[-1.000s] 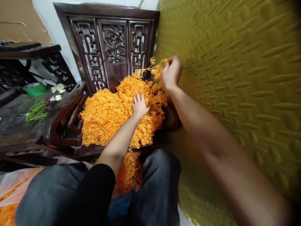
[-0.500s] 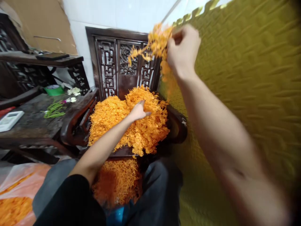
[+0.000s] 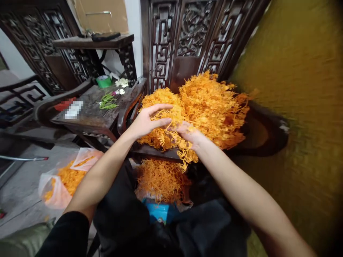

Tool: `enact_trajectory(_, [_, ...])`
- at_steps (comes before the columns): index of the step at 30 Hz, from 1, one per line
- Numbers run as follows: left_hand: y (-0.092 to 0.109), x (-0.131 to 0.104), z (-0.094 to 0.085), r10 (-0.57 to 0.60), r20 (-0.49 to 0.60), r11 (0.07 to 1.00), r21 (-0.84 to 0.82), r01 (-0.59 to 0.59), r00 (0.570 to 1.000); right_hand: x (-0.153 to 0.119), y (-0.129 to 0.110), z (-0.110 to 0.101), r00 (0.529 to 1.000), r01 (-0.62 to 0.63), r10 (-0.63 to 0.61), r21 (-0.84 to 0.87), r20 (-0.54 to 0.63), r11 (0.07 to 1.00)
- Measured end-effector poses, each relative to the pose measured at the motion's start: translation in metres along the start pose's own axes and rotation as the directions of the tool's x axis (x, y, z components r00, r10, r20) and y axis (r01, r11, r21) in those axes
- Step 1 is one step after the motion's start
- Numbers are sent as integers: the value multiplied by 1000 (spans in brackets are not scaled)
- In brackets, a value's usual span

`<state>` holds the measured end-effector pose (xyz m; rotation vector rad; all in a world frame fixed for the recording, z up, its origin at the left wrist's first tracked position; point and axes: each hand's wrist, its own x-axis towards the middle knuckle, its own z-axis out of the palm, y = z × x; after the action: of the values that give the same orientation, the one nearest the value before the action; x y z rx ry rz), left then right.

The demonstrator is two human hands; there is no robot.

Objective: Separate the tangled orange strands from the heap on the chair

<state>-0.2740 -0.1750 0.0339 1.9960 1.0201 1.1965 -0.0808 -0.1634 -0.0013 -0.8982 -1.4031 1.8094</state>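
Resting on the seat of a dark carved wooden chair [image 3: 187,46], a large heap of orange strands [image 3: 211,107] fills the seat up to the fretwork back panel. The left hand [image 3: 146,123] sits at the heap's front edge, fingers spread apart and curved over a tangle of strands. The right hand [image 3: 191,137] lies just beside it, palm partly buried; loose strands drape over it, and its grip cannot be determined. A second clump of strands [image 3: 160,178] lies below the seat edge, above a blue container [image 3: 160,212]. A yellow-green embossed mat [image 3: 300,107] stands at right. At left, a dark side table [image 3: 91,114] carries green stems [image 3: 107,101], white blossoms [image 3: 122,82] and a green tape roll [image 3: 103,81]. A plastic bag of strands [image 3: 64,178] rests on the grey floor [image 3: 21,189].
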Motion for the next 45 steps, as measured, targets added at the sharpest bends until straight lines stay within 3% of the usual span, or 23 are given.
enact_trajectory(2, [-5,-9,-1,-44,-16,998,42,45,999,-1,11,8,997,-71,72,-37,25,997])
enact_trajectory(4, [-12,-20,-4,-86,-72,995,51,90,994,-7,15,9,998,-56,57,-137,10,989])
enact_trajectory(6, [-20,-32,-7,-136,-154,988,59,146,979,-14,15,7,998,50,-55,-213,-17,976])
enact_trajectory(9, [-26,-47,-13,-209,-209,974,40,222,955,-20,12,0,975,194,-212,-194,-72,962])
enact_trajectory(11, [-24,-53,-19,-250,-148,968,-18,250,957,-19,12,-2,950,250,-273,-153,-152,956])
enact_trajectory(13, [-17,-55,-28,-264,6,961,-87,264,964,-16,12,-3,935,262,-279,-106,-217,959])
enact_trajectory(15, [-9,-55,-33,-259,115,952,-136,273,959,-13,12,-2,952,226,-234,-62,-198,972])
enact_trajectory(17, [-3,-54,-30,-279,92,940,-175,292,956,-12,11,2,980,162,-168,-58,-110,985])
enact_trajectory(20, [-2,-52,-9,-390,61,891,-225,393,919,-9,11,11,992,122,-123,-61,-5,991])
enact_trajectory(22, [-5,-50,6,-467,90,851,-224,475,880,-5,13,18,990,143,-143,-3,-18,990])
enact_trajectory(24, [-8,-48,15,-507,44,837,-212,504,861,-1,14,21,986,164,-161,47,-53,985])
enact_trajectory(27, [-9,-47,8,-522,-83,846,-179,502,849,5,10,12,977,187,-192,-54,-92,981])
enact_trajectory(29, [-9,-49,-6,-527,-157,849,-136,511,835,9,3,-6,937,235,-282,-227,-204,945])
enact_trajectory(31, [-9,-54,-20,-534,-226,845,-114,522,815,12,-4,-27,854,277,-405,-374,-326,885])
enact_trajectory(33, [-8,-59,-28,-554,-241,832,-139,537,797,14,-6,-42,820,302,-448,-395,-356,867])
enact_trajectory(36, [-6,-64,-25,-603,-97,786,-241,569,792,15,1,-38,913,284,-340,-246,-226,927])
enact_trajectory(39, [-1,-65,-14,-654,81,689,-348,636,752,15,9,-12,990,139,-139,-19,-5,990])
enact_trajectory(42, [2,-63,-6,-701,215,548,-448,706,680,13,8,10,977,-18,-13,141,213,990])
enact_trajectory(45, [0,-62,-6,-698,275,483,-501,718,661,11,4,12,949,-69,18,150,316,986])
